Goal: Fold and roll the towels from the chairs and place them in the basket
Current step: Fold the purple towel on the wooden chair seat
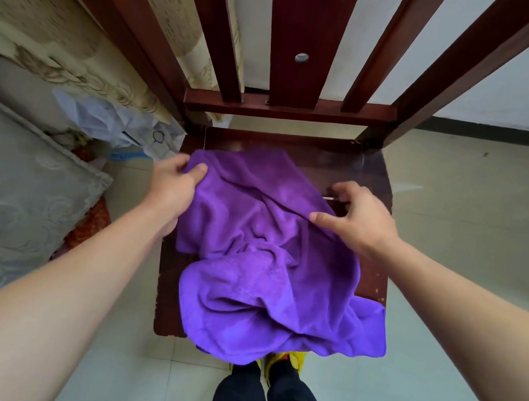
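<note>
As left hand [175,183] and right hand [360,222] pinch it, plush purple towel [272,271], rumpled on wooden chair [348,165]

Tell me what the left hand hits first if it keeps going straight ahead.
The left hand pinches the purple towel at its far corner. Straight on, it would probably cross the bare seat and meet the lower back rail first, though depth is unclear.

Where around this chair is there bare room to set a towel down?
Bare wood: a strip between the purple towel and the chair back rail, and a thinner one down the seat edge past the right hand. The tiled floor right of the chair is open. Crowded: the left side, with the left hand, a plastic bag and a cushion.
</note>
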A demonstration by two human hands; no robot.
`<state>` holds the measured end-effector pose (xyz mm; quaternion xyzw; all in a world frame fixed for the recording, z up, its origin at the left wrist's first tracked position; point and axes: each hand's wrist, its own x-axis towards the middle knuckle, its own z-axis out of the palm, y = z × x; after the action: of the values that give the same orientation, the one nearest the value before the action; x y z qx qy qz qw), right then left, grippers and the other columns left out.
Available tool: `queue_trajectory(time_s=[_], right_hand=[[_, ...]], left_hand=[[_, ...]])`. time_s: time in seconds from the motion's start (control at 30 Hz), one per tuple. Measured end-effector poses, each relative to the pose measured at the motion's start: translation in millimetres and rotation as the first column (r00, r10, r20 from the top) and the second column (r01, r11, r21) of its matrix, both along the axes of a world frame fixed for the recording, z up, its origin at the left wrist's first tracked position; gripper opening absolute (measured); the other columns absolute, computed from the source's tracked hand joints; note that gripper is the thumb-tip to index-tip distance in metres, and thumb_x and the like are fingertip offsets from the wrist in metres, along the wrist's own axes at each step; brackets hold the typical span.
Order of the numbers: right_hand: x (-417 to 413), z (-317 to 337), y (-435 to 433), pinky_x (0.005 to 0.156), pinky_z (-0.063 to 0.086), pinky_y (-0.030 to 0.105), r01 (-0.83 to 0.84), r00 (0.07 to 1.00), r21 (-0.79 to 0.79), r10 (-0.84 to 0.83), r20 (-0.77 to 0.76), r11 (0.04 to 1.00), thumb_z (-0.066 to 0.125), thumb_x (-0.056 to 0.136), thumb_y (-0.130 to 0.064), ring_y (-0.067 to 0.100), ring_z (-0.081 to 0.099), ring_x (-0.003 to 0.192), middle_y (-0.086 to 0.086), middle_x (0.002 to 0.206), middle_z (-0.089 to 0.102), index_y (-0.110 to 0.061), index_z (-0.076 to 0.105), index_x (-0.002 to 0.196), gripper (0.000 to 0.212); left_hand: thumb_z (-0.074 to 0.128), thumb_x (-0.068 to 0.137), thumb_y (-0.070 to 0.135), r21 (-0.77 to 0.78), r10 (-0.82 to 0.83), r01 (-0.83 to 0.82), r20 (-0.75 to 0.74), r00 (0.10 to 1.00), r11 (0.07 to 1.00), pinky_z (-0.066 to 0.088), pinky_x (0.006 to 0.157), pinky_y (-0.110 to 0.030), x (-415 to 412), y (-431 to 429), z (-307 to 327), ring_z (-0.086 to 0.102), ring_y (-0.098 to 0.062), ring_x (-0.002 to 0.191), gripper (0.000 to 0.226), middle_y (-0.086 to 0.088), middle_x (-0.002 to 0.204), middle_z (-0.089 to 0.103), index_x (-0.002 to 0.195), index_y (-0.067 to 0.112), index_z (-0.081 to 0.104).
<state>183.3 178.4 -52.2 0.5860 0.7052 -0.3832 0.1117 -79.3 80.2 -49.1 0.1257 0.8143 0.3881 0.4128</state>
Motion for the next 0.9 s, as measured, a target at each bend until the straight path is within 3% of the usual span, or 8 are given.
queue_trajectory(time_s=[0.13, 0.2, 0.37, 0.5, 0.57, 0.63, 0.77, 0.9], right_hand=[[-6.9, -6.0, -6.4, 0.087, 0.046, 0.039, -0.037, 0.993, 0.062, 0.030, 0.110, 0.997, 0.068, 0.082, -0.035, 0.037, 0.059, 0.105, 0.006, 0.123, 0.050, -0.025, 0.066, 0.103, 0.023], [-7.0, -3.9, -5.6, 0.085, 0.046, 0.040, -0.002, 0.994, 0.098, -0.009, 0.112, 0.995, 0.061, 0.084, -0.027, 0.039, 0.059, 0.103, 0.009, 0.119, 0.055, -0.024, 0.068, 0.095, 0.013], [37.5, 7.5, -14.0, 0.081, 0.046, 0.038, 0.287, 0.928, 0.137, -0.311, 0.206, 0.948, 0.057, 0.083, -0.034, 0.039, 0.061, 0.098, 0.019, 0.101, 0.067, -0.017, 0.061, 0.087, 0.018], [68.1, 12.0, -29.9, 0.081, 0.045, 0.037, 0.155, 0.890, 0.031, -0.153, 0.430, 0.987, 0.060, 0.080, -0.030, 0.037, 0.062, 0.100, 0.016, 0.107, 0.067, -0.020, 0.062, 0.096, 0.019], [58.2, 9.7, -28.6, 0.082, 0.045, 0.039, 0.158, 0.925, 0.158, -0.203, 0.322, 0.975, 0.058, 0.081, -0.031, 0.035, 0.060, 0.103, 0.011, 0.110, 0.065, -0.022, 0.058, 0.107, 0.028], [35.0, 4.1, -19.7, 0.086, 0.045, 0.040, 0.235, 0.948, 0.233, -0.276, 0.161, 0.944, 0.058, 0.082, -0.039, 0.033, 0.059, 0.107, 0.007, 0.114, 0.064, -0.023, 0.054, 0.115, 0.037], [-3.2, -15.4, 4.2, 0.093, 0.044, 0.037, 0.428, 0.902, 0.052, -0.430, 0.034, 0.902, 0.073, 0.076, -0.044, 0.031, 0.058, 0.114, 0.007, 0.121, 0.063, -0.019, 0.052, 0.127, 0.061], [3.8, -11.4, 3.0, 0.075, 0.040, 0.027, 0.473, 0.880, 0.045, -0.470, -0.063, 0.880, 0.071, 0.080, -0.030, 0.027, 0.062, 0.095, 0.003, 0.087, 0.064, -0.017, 0.067, 0.094, 0.020]], left_hand=[[0.071, 0.084, 0.010, 0.087, -0.072, 0.077, -0.066, 0.995, 0.993, 0.049, 0.070, -0.024, -8.0, 30.3, 20.4, 0.058, -0.010, 0.067, 0.012, 0.003, 0.072, 0.060, 0.085, 0.020, 0.065], [0.079, 0.076, 0.010, 0.044, -0.146, 0.150, -0.069, 0.987, 0.988, 0.049, 0.068, -0.025, -10.5, 32.7, 24.5, 0.056, -0.010, 0.067, 0.031, 0.001, 0.074, 0.057, 0.103, 0.014, 0.065], [0.085, 0.069, 0.026, -0.377, -0.339, 0.224, -0.275, 0.900, 0.899, 0.047, 0.094, -0.034, -5.5, -15.2, -3.5, 0.059, -0.024, 0.105, 0.070, -0.008, 0.117, 0.060, 0.129, 0.008, 0.053], [0.085, 0.067, 0.035, -0.441, -0.134, 0.025, -0.219, 0.966, 0.897, 0.050, 0.091, -0.042, 18.2, -42.6, -27.5, 0.062, -0.031, 0.100, 0.061, -0.013, 0.109, 0.065, 0.115, 0.009, 0.057], [0.085, 0.066, 0.029, -0.449, -0.119, 0.021, -0.192, 0.974, 0.893, 0.052, 0.077, -0.037, 28.3, -44.4, -32.6, 0.060, -0.026, 0.078, 0.035, -0.006, 0.081, 0.062, 0.082, 0.013, 0.058], [0.082, 0.069, 0.019, -0.419, -0.104, 0.024, -0.169, 0.980, 0.908, 0.043, 0.061, -0.031, 32.8, -43.8, -35.9, 0.045, -0.021, 0.057, 0.040, 0.000, 0.055, 0.048, 0.055, 0.017, 0.045], [0.068, 0.073, 0.009, -0.205, 0.058, -0.080, -0.108, 0.992, 0.976, 0.038, 0.061, -0.031, 17.0, -40.1, -31.9, 0.046, -0.017, 0.063, 0.027, -0.001, 0.058, 0.049, 0.058, 0.018, 0.048], [0.075, 0.075, 0.014, -0.049, 0.155, -0.162, -0.116, 0.981, 0.986, 0.036, 0.059, -0.027, -10.4, -23.9, -4.1, 0.045, -0.015, 0.059, 0.038, -0.002, 0.060, 0.047, 0.057, 0.019, 0.043]])
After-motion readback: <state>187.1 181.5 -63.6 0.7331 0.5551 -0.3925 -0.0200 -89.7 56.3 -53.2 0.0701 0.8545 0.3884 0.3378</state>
